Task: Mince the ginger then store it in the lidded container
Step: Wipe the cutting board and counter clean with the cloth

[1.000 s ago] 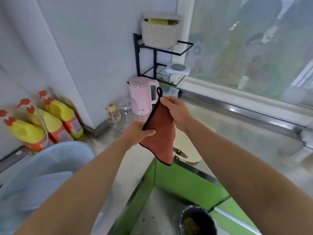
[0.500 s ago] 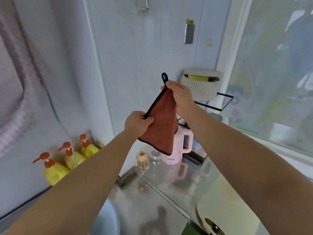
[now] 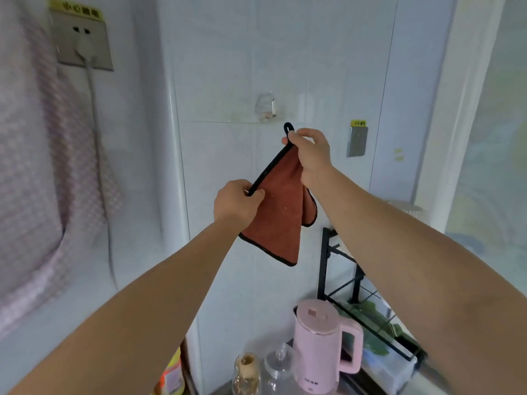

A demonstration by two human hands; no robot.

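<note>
Aloft, our right grip [image 3: 312, 158] pinched the brown cloth [image 3: 278, 218] just below its black loop [image 3: 288, 128], near the wall hook [image 3: 266, 109]; our left grip [image 3: 236, 202] pinched the bound edge lower down. We judged the cloth light and limp, best taken by the loop. Neither ginger nor lidded container was in view.

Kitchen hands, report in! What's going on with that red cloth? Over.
Left grip pinches cloth edge; right grip holds its loop corner. Ginger not in view. Hook just above, nothing between.
</note>
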